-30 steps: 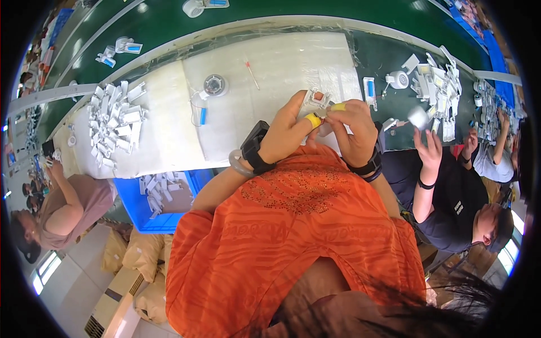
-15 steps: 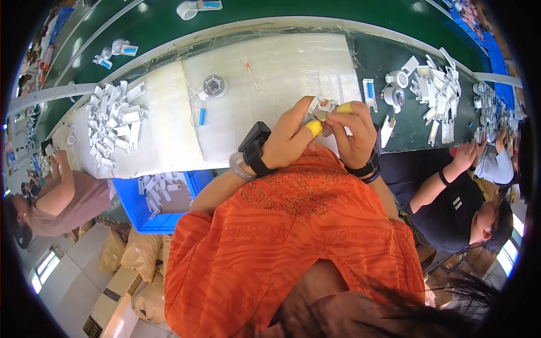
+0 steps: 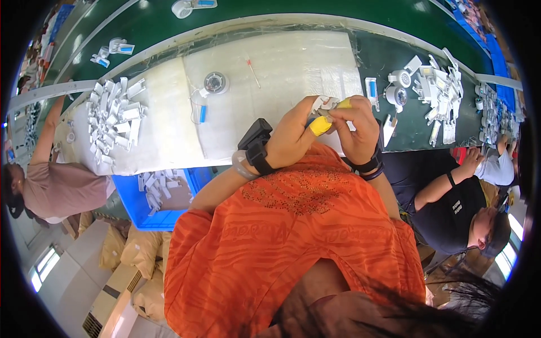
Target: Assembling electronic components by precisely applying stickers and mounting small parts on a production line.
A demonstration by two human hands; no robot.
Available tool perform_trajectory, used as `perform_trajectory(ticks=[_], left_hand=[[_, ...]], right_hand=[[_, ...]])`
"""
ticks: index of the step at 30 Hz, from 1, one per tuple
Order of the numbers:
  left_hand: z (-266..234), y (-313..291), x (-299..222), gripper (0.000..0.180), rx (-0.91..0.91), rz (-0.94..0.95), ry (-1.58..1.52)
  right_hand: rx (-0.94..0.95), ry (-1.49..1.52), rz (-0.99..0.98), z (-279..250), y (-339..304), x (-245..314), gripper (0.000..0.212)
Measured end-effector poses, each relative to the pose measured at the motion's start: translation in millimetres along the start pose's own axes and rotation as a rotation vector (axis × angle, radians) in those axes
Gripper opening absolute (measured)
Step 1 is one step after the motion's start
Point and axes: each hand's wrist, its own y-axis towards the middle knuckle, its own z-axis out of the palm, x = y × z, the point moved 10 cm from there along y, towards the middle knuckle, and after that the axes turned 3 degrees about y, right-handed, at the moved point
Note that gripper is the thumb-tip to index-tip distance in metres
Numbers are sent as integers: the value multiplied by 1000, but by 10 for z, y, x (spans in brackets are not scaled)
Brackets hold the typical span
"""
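Close together over the front of the padded work mat, both hands are closed around a small white plastic part (image 3: 324,103). My left hand (image 3: 288,135) grips it from the left, its yellow-wrapped thumb pressed against the underside. The fingers of my right hand (image 3: 359,129) pinch at the part's right side, and yellow wrapping shows on one fingertip. My fingers hide much of the part. Farther off on the mat lie a round white device (image 3: 214,83) wired to a blue cell (image 3: 203,115), and a thin stick-like tool (image 3: 253,73) with a red end.
White casings are heaped on the left (image 3: 115,121) and right (image 3: 438,93). Near the right heap sit two round white units (image 3: 399,79). A blue bin (image 3: 131,205) of white parts stands below the table edge. Co-workers sit left (image 3: 70,186) and right (image 3: 445,208). A green belt (image 3: 293,7) runs beyond.
My left thumb has shifted slightly right and up against the white part; both hands keep their hold. The co-worker on the left has stretched an arm out toward the green belt.
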Motion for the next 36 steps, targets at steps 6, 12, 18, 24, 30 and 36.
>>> perform_trajectory(ticks=[6,12,18,24,30,36], left_hand=[[11,30,-39,36,21,-27,-91],[-14,84,-161,31,-36,143,62],[34,130,15,29,-12,45,16],[-455,368,341,38,-105,-156,-18],[-1774,1161,406,38,-349,-31,5],[-3497,1374,1036,35,-722,17,324]], right_hand=[[31,5,-13,14,36,-34,25],[34,22,-4,12,73,-78,24],[-2,-32,-22,60,2,-82,28],[44,-189,-15,-41,36,-270,19],[260,-739,129,-919,-750,-1651,28],[439,-953,0,-1168,-969,-1881,31]])
